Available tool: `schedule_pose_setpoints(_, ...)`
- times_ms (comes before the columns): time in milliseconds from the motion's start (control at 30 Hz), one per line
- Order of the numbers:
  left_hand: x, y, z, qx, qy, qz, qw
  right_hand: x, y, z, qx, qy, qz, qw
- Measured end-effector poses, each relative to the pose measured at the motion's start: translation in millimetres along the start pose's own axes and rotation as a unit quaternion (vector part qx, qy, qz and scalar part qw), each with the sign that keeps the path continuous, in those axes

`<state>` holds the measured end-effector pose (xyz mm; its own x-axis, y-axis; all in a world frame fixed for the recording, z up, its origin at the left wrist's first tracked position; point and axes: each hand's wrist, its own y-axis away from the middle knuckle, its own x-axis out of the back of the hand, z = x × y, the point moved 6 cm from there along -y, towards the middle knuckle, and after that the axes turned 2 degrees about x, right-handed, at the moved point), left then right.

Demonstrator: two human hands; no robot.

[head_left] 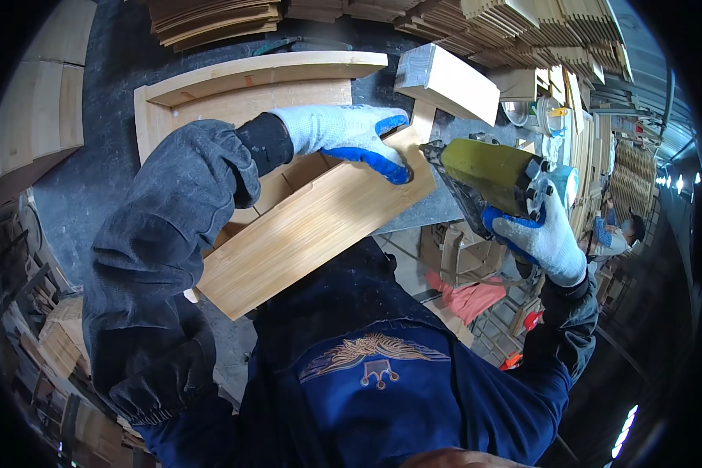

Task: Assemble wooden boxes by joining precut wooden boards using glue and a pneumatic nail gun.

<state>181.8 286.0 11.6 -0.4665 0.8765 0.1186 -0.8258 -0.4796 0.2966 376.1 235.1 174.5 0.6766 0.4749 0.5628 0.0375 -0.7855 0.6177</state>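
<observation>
So from my end I've got the left hand [359,146] clamped over the upper edge of a pale wooden panel [320,228], near its right end, and the panel's sitting at a slant just in front of my torso. My right hand [550,242] is wrapped around a yellow-green power tool [487,169], its nose right by that same end, though I honestly can't tell if they're touching. Behind the panel there's an open wooden frame [269,69] on the dark worktable [113,168], with a pale block [456,82] off to its right.

No legible text, no readable labels, no numbers
</observation>
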Motion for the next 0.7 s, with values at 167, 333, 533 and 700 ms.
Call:
schedule_pose_setpoints(167,1,3,2,0.015,0.005,-0.001,1.0,0,6,4,-0.045,0.019,-0.01,0.999)
schedule_pose_setpoints(333,2,3,4,0.007,0.006,0.011,1.0,2,12,16,-0.035,0.025,0.002,0.999)
schedule_pose_setpoints(533,-2,1,-2,0.004,0.026,0.01,1.0,3,20,25,-0.024,0.03,-0.001,0.999)
schedule_pose_setpoints(700,-1,1,-3,0.008,0.02,0.014,1.0,2,28,33,-0.013,0.022,-0.001,1.0)
